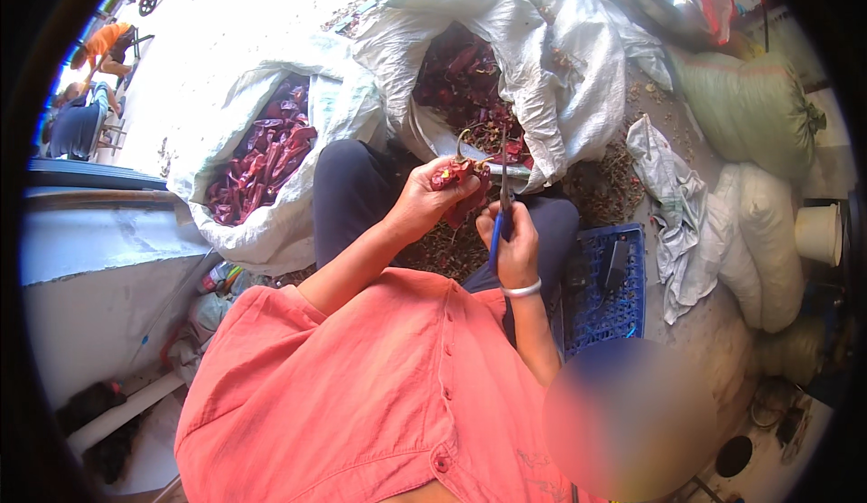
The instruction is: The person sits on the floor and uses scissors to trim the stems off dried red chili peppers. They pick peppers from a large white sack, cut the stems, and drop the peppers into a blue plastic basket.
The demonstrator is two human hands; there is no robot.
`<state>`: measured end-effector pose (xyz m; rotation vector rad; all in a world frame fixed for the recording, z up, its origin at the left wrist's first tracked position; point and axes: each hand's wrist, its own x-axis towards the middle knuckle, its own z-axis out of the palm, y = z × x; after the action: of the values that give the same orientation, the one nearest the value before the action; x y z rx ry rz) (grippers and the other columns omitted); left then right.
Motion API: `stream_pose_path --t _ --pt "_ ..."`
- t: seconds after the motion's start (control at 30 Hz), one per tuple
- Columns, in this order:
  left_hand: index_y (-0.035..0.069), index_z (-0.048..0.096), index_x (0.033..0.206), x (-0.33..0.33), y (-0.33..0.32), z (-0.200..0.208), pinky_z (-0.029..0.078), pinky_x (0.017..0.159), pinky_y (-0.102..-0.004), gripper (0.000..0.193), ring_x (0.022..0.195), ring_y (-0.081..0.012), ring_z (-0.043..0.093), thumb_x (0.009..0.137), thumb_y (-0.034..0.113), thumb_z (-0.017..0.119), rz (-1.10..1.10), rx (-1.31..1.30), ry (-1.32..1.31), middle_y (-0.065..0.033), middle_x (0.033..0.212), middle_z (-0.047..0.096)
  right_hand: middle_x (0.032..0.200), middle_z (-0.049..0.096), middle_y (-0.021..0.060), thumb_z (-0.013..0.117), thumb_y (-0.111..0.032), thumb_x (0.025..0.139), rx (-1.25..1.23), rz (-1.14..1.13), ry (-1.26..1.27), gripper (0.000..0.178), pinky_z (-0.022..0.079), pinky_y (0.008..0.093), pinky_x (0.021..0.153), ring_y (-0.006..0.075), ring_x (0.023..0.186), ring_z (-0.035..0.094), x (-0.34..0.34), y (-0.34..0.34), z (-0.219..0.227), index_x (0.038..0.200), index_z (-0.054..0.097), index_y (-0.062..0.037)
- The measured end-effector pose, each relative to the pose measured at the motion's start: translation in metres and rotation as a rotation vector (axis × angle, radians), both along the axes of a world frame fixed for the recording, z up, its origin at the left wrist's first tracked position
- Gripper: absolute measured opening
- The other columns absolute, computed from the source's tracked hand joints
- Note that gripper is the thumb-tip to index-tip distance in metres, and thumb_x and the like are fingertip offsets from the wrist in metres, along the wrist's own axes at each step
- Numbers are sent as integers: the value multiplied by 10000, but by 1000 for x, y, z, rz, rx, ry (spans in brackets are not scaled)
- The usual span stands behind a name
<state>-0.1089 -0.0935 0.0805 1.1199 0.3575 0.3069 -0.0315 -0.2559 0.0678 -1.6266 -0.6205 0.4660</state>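
Note:
Above my lap, my left hand [423,203] is closed around a dried red chili pepper [459,178], its pale curved stem sticking up past the fingers. Whether the hand holds more than one pepper I cannot tell. Just to the right, my right hand [513,248] grips a pair of scissors [505,198] by its blue handles, the blades pointing away from me beside the pepper. Beyond my knees, a white woven sack [348,97] on the left holds whole dried red peppers [271,155]. Another white sack [578,79] ahead contains darker pepper pieces [456,74].
A blue plastic crate [591,313] with a dark object [618,265] on it stands right of my leg. Further right lie a crumpled white sack [673,214], filled sacks [745,97] and a pale bucket [818,234]. Two people [81,124] are at the far left.

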Motion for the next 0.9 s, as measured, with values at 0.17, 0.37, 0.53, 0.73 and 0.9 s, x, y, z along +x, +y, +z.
stream_pose_path --t 0.17,0.37,0.53,0.73,0.9 --pt "80 596 1020 -10 4 19 434 479 -195 175 575 -45 562 902 174 684 -2 35 85 15 750 613 733 478 90 820 -349 738 -191 -5 -433 484 421 372 553 271 601 478 -8 -35 9 925 547 4" --pt "76 599 1006 -16 -1 24 414 480 -191 121 586 -34 543 906 104 662 -73 167 85 12 787 635 727 527 100 843 -367 700 -327 29 -444 503 437 361 540 256 592 527 -8 -44 30 875 544 -2" --pt "65 622 995 -18 4 22 416 489 -181 106 647 -37 579 901 80 666 -60 153 24 7 812 657 623 539 40 829 -366 731 -245 200 162 430 400 299 453 183 465 492 -5 -50 32 820 582 -26" --pt "43 639 1028 -19 9 43 461 553 -175 155 737 -63 627 886 82 688 -152 87 17 -20 880 671 598 459 -45 644 -579 835 180 559 1193 565 300 178 383 28 405 377 -22 -61 13 888 584 -20" --pt "25 637 1030 -15 7 42 505 637 -186 159 796 -86 643 885 69 686 -142 27 -20 -36 921 669 597 427 -60 587 -626 836 545 800 1526 655 290 176 392 20 424 370 -35 -53 0 980 581 12"
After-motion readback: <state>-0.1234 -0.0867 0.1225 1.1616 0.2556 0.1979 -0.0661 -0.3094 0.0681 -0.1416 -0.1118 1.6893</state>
